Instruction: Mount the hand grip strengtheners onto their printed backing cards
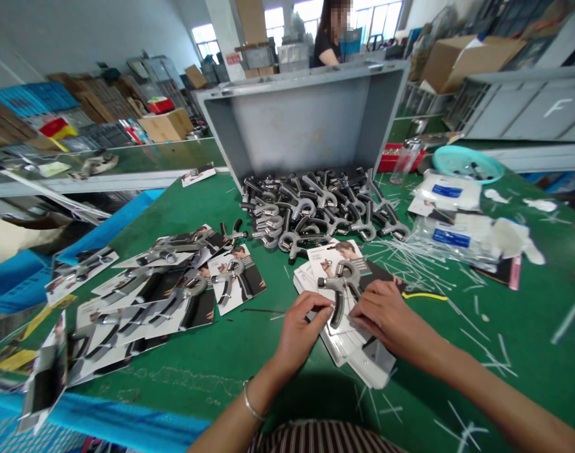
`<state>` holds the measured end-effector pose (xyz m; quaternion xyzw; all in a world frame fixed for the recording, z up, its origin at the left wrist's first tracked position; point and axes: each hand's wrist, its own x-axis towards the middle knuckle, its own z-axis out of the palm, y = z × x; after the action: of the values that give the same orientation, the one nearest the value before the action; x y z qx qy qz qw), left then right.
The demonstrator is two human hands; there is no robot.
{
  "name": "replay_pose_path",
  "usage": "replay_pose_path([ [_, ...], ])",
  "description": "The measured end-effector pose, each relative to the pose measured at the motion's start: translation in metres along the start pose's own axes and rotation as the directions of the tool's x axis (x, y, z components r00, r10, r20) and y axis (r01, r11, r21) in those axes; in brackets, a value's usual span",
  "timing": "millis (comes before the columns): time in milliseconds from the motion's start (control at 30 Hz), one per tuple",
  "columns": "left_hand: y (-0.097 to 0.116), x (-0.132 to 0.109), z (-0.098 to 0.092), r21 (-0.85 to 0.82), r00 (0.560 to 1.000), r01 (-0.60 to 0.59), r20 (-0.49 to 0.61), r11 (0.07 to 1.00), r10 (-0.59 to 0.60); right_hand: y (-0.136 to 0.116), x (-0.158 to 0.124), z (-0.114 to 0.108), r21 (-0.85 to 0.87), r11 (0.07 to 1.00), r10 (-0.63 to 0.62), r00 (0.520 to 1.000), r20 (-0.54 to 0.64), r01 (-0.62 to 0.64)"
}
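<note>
A grey and black hand grip strengthener (337, 286) lies on a printed backing card (323, 253), on top of a stack of cards (370, 371). My left hand (301, 330) is at its lower left, thumb and forefinger pinched together beside one handle. Over the card's right side, my right hand (386, 314) has its fingers bent and pressed together near the other handle. Whatever small thing either hand pinches is hidden. A tool with a yellow handle (426, 296) sticks out just beyond my right hand.
A tipped grey crate (306, 126) spills loose hand grips (316, 207) behind the stack. Carded grips (150, 302) are piled at left. White zip ties (422, 261) are scattered at right, near plastic bags (450, 239) and a turquoise tray (467, 160). Another person (329, 38) is at the back.
</note>
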<state>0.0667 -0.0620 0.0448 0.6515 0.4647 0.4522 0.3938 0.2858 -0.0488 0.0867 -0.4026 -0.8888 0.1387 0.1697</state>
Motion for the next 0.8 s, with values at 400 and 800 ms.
replay_pose_path([
  [400,0.006,0.005,0.001,-0.015,0.996,0.085,0.03,0.996,-0.085,-0.004,0.009,0.007,0.064,0.995,0.08,0.993,-0.084,-0.074],
  [800,0.008,0.004,0.003,-0.044,0.993,0.102,0.06,0.994,-0.099,-0.005,0.006,0.002,-0.054,0.997,0.044,0.999,-0.029,-0.046],
])
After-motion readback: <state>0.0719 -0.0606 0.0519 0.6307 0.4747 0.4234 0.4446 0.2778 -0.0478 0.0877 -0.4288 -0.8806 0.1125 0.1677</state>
